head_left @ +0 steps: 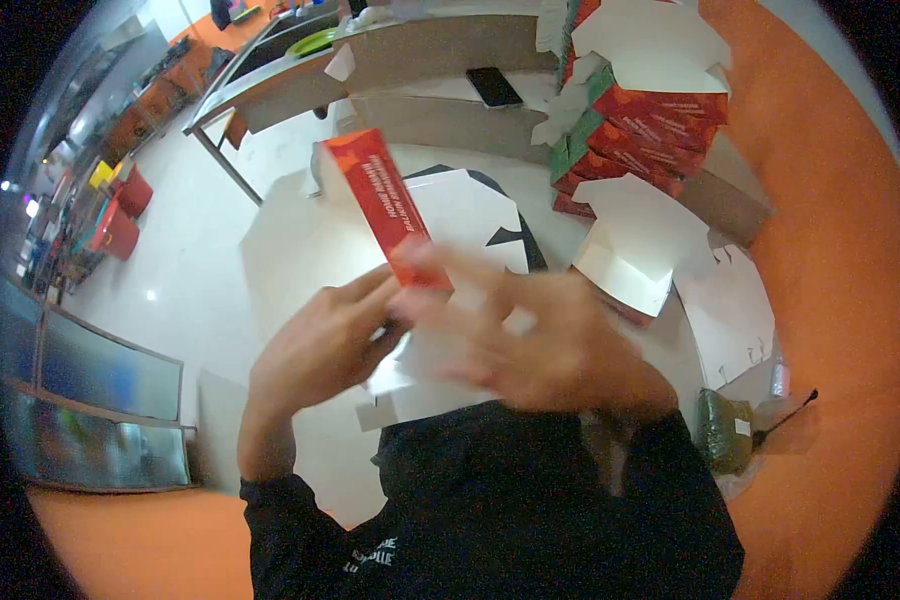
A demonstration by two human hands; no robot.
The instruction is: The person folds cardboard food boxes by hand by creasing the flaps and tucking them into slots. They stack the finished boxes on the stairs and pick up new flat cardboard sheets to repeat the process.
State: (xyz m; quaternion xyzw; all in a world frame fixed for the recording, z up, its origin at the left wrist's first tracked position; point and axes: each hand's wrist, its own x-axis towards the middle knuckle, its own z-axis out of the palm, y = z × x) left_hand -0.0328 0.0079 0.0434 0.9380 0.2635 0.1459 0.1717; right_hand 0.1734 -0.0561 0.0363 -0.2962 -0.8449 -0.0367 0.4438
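There is one red box (385,195) between two hands, in front of the person's dark top, above the worktop (410,50). Its narrow printed side faces the camera, with white letters running along its length. The long axis goes slanting: the far end points forward and to the left, the near end is at the fingers. The left hand (330,335) has its fingers bent at this near end; the right hand (550,335) is blurred, its fingers over the same end. Whether either hand clamps it, I cannot tell. To the right are one open box (625,265), a stack (655,120) of at least three red boxes, one phone (493,88) and one green packet (725,430).
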